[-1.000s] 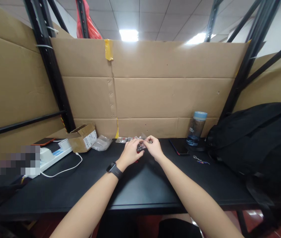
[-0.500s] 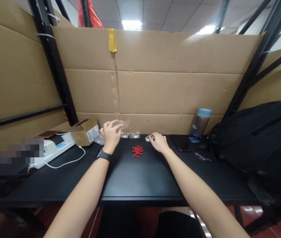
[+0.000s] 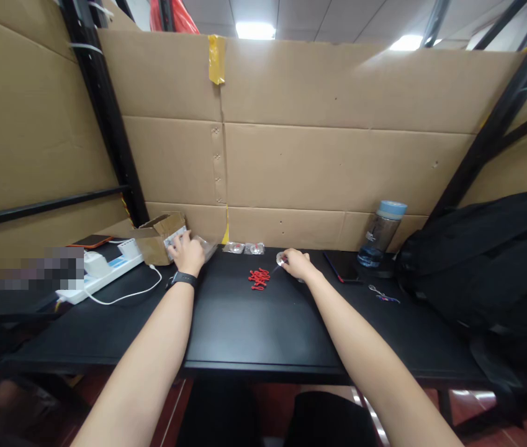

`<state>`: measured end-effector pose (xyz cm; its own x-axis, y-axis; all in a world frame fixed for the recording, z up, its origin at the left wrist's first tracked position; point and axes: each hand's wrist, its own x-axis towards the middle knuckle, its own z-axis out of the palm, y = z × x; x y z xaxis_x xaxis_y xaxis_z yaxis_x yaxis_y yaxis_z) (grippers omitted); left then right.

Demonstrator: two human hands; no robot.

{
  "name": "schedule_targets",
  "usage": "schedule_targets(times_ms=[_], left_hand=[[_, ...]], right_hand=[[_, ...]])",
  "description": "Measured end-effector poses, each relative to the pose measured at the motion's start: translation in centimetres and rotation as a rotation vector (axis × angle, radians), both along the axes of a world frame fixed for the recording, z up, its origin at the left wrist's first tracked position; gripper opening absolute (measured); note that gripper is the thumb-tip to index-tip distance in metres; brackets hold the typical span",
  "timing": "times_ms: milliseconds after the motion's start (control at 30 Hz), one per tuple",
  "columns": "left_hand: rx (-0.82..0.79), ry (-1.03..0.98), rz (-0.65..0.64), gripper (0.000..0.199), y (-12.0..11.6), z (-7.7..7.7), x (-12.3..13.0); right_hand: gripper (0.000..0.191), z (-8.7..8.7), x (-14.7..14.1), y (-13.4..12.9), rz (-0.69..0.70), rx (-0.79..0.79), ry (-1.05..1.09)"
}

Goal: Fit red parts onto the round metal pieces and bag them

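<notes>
On the black table, my right hand (image 3: 297, 263) has its fingers closed on a small round shiny packet (image 3: 281, 259). My left hand (image 3: 187, 252), with a watch on its wrist, is in front of the open cardboard box (image 3: 154, 247); its fingers are apart, and clear plastic (image 3: 207, 247) lies just to its right. Between the hands lies a small pile of red cord pieces (image 3: 259, 279). Behind the pile, two clear packets (image 3: 254, 248) with red bits inside sit side by side near the cardboard wall.
A white power strip (image 3: 100, 278) with a white cable is at the left. At the right are a phone (image 3: 344, 269), a water bottle (image 3: 379, 237), thin cords (image 3: 384, 295) and a black backpack (image 3: 491, 267). Cardboard panels (image 3: 291, 161) stand behind.
My left hand has moved left and down to the box, and the clear plastic by it now rests on the table. My right hand stays at the round packet. The view has shifted slightly.
</notes>
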<state>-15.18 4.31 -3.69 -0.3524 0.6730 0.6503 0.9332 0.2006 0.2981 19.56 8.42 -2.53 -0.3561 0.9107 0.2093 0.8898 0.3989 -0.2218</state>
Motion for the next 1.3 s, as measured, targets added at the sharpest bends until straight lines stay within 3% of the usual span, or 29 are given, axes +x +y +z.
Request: schedule_targets(times_ms=[233,433,533,600,733,833,900,1033,1133,1300], left_hand=[[0.017,-0.021,0.011,0.032,-0.4,0.6,0.8],[0.217,-0.036,-0.081,0.034,-1.6,3.5,3.0],[0.268,-0.091,-0.22,0.031,-2.2,4.7,5.2],[0.211,-0.154,-0.346,0.027,-2.2,4.8,7.0],[0.018,-0.253,-0.648,0.016,-1.9,3.4,10.6],[-0.01,-0.283,-0.903,0.02,-1.8,2.3,12.4],[0.011,-0.307,-0.987,0.018,-1.8,2.0,13.0],[0.001,-0.285,-0.974,0.012,-1.8,1.8,13.1],[-0.092,-0.191,-0.871,0.01,-1.9,1.5,13.2],[-0.207,-0.066,-0.681,0.015,-2.1,1.1,13.5]], right_hand=[[0.026,-0.3,0.3,0.4,-0.029,0.004,0.041],[0.022,-0.2,0.5,0.1,-0.003,0.02,0.123],[0.035,0.2,0.7,-0.2,0.006,0.037,0.193],[0.042,0.4,0.7,-0.5,0.052,0.017,0.361],[0.054,0.8,0.1,-1.7,0.346,-0.255,0.948],[0.06,1.3,-0.7,-2.9,0.482,-0.38,1.087],[0.059,1.6,-1.1,-3.7,0.501,-0.389,1.089],[0.054,1.9,-1.9,-4.5,0.493,-0.372,1.086],[0.052,1.6,-2.2,-4.3,0.473,-0.338,1.045],[0.045,1.5,-1.0,-3.2,0.403,-0.152,0.721]])
